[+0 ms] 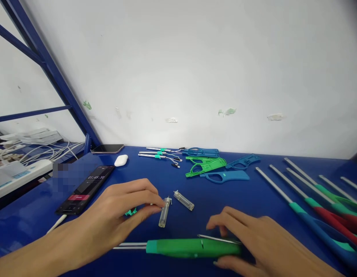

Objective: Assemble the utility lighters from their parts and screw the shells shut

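My left hand (120, 219) is closed in a pinch at the top of a clear lighter fuel tank (164, 216). A second clear tank (184, 201) lies just to the right. Under the left fingers a small teal part (131, 211) shows partly. My right hand (241, 238), slightly blurred, has its thumb and fingers apart around the handle end of a green long-nosed lighter (178, 247). A thin metal tool (213, 239) lies along the lighter's upper edge; its right end runs toward that hand. The lighter's metal tube passes behind the left wrist.
Blue handle shells (228, 176), green shells (210, 166) and metal tubes with wires (152, 155) lie at the back. Several long-nosed lighters (319, 227) fill the right side. A phone with a timer (86, 188), a white earbud case (121, 160) and another phone (107, 148) are left.
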`<state>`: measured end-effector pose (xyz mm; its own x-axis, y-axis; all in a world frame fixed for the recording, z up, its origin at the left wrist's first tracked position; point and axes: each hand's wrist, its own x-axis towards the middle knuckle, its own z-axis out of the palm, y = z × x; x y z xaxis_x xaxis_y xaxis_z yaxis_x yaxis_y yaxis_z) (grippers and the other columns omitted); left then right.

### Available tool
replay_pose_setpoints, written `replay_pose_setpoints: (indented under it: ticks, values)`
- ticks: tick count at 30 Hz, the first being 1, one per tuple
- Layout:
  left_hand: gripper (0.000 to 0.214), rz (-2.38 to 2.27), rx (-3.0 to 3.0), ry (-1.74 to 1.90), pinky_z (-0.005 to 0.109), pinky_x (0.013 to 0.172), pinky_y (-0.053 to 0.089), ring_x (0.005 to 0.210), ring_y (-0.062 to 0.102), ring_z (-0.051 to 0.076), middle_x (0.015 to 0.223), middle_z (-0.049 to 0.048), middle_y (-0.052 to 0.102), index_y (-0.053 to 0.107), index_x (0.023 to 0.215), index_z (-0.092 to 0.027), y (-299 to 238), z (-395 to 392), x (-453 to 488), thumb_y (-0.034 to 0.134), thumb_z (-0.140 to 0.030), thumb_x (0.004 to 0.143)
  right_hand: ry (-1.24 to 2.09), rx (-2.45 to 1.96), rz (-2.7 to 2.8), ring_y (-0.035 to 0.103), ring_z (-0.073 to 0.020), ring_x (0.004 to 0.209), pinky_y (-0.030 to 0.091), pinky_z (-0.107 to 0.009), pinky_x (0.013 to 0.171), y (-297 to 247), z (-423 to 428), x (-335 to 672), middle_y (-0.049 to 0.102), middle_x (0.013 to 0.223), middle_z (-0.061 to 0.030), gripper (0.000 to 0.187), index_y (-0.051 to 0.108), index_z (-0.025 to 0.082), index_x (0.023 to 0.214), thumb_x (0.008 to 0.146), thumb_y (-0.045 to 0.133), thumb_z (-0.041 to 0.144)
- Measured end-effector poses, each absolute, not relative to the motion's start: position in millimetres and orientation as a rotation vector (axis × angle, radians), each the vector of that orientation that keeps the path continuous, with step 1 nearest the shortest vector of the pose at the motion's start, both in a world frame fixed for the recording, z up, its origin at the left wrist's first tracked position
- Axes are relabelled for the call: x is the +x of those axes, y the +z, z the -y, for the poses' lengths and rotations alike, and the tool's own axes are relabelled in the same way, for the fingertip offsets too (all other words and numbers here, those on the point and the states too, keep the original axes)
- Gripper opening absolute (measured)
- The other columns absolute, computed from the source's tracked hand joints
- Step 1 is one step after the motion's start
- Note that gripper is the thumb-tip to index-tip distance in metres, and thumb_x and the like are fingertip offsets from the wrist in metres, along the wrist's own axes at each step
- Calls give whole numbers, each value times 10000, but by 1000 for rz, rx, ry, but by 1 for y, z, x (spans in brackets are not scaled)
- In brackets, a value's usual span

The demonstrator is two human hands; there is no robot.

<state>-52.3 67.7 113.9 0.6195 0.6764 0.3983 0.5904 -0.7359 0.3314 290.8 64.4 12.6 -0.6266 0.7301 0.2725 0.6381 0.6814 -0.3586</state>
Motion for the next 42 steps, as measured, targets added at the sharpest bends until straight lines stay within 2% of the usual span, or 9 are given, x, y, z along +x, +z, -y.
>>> replay_pose_setpoints:
  ticks: [7,12,16,19,22,28,32,36,42]
  values:
    - [242,-1029,2621,801,171,770,583,882,759,124,1061,2,745,776,1156,-286,108,-66,-51,584,-147,1114,-10,-962,2587,817,-220,809,605,-302,653,1,-58,294,778,1330,10,373,700,457,1405,1036,701,510]
    - [270,-989,2570,759,159,790,587,890,757,118,1078,6,744,779,1162,-278,100,-60,-44,581,-105,1098,-258,-983,2702,836,-347,971,678,-455,735,-11,-54,298,705,1514,-62,689,576,395,1585,989,645,734]
    - [200,-912,2533,795,167,790,594,856,757,119,1022,6,765,767,1078,-247,93,-59,-31,604,-134,1099,-116,-1009,2707,785,-408,1178,690,-516,882,-9,-51,305,632,1605,-58,856,443,451,1673,914,804,619]
    - [207,-880,2550,819,169,814,601,871,774,125,1011,3,779,755,1049,-249,91,-61,-24,575,-191,1131,104,-1090,2539,726,-395,1303,661,-503,969,12,-54,303,692,1534,-41,664,504,448,1624,1007,698,595]
    - [206,-822,2560,834,161,829,591,888,770,122,1028,4,773,755,1075,-252,88,-66,-19,567,-193,1136,425,-1248,2199,787,-302,1155,646,-420,944,37,-62,294,795,1286,-53,361,611,378,1459,1123,509,462]
    - [197,-777,2469,842,126,775,545,835,722,90,1014,0,740,773,1056,-225,73,-76,-3,624,-99,1083,573,-1348,1938,525,-165,588,442,-272,511,53,-73,282,549,746,42,238,482,300,983,1153,381,432]
    - [248,-843,2400,838,169,768,549,829,706,97,1048,-24,754,735,1155,-274,66,-75,7,626,-76,1052,733,-1283,1878,647,-193,706,538,-303,603,64,-76,290,693,866,-24,230,668,277,1080,1092,489,420]
    - [253,-869,2390,938,190,738,544,804,673,102,947,-43,715,661,1134,-274,66,-71,11,591,-64,1011,1245,-1011,1582,764,-337,1068,650,-468,805,74,-80,304,792,1221,-134,424,777,280,1308,972,539,384]
    - [398,-874,2317,1016,181,773,580,826,711,91,967,-56,750,617,1259,-300,63,-66,20,594,-39,960,1358,-938,1400,753,-281,992,631,-378,760,66,-77,296,793,1140,-99,251,825,276,1068,936,770,482]
